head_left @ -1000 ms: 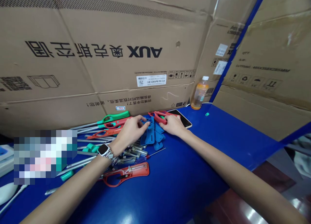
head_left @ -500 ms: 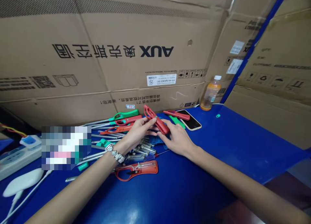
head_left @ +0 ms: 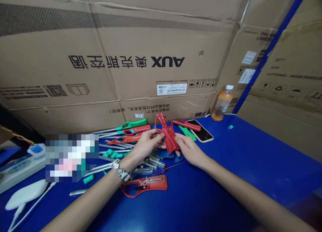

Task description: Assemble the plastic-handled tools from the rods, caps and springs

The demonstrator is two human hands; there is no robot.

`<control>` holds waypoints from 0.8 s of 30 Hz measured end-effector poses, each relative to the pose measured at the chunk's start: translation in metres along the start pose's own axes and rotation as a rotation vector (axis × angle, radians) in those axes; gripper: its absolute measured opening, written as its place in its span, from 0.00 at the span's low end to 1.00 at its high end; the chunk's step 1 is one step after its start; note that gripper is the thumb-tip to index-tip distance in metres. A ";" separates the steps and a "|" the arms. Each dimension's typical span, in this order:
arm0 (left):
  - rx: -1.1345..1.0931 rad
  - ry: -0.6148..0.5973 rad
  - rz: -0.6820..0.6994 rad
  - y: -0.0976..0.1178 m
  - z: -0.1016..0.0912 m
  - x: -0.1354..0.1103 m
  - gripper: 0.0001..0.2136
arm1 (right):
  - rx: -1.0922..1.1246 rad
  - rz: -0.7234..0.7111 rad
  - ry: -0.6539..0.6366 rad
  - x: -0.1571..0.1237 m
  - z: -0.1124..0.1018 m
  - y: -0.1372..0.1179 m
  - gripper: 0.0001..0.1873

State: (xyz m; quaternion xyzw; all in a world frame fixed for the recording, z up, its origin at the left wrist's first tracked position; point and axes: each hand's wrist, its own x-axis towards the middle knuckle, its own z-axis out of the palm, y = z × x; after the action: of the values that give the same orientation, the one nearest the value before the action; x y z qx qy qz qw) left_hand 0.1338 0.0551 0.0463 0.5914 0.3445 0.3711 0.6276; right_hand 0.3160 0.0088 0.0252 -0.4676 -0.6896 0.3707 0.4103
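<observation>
In the head view, a red lighter casing point(head_left: 170, 140) is held up between both hands. It shows as two handle halves side by side, hollow inner faces toward me, with two narrow ends at the top. My left hand point(head_left: 148, 142) pinches its left side, and my right hand point(head_left: 190, 149) grips its lower right side. Below the hands lie clear fuel tanks point(head_left: 156, 162) and blue plastic parts point(head_left: 178, 157). Nearer me rests an open orange-red lighter half point(head_left: 158, 183) with a clear tank and wires in it.
Green point(head_left: 136, 123) and red lighters point(head_left: 141, 128) with metal tubes lie at the left. A phone point(head_left: 202, 134) sits under a red casing piece point(head_left: 188, 125), beside a green one point(head_left: 187, 132). Behind are a drink bottle point(head_left: 222, 104) and cardboard point(head_left: 125, 81). A power strip point(head_left: 22, 166) stands far left.
The red casing was seen as one narrow closed-looking handle; now it shows as two halves spread side by side. Both hands still hold it, and the camera view has shifted slightly.
</observation>
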 end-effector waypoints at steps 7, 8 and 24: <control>0.023 0.109 -0.158 0.005 -0.009 0.002 0.09 | -0.012 0.060 0.088 0.006 -0.005 0.014 0.19; 0.057 0.113 -0.181 0.005 -0.010 0.002 0.10 | -0.111 0.057 0.136 0.006 -0.006 0.015 0.18; 0.747 0.024 0.048 0.030 0.014 0.017 0.11 | -1.116 0.180 0.200 0.034 -0.077 0.022 0.20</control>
State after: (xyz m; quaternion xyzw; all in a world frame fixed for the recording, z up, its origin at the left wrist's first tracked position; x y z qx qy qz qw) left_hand 0.1525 0.0639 0.0771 0.7831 0.4495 0.2412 0.3557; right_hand 0.3862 0.0570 0.0423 -0.7031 -0.6961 -0.0621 0.1315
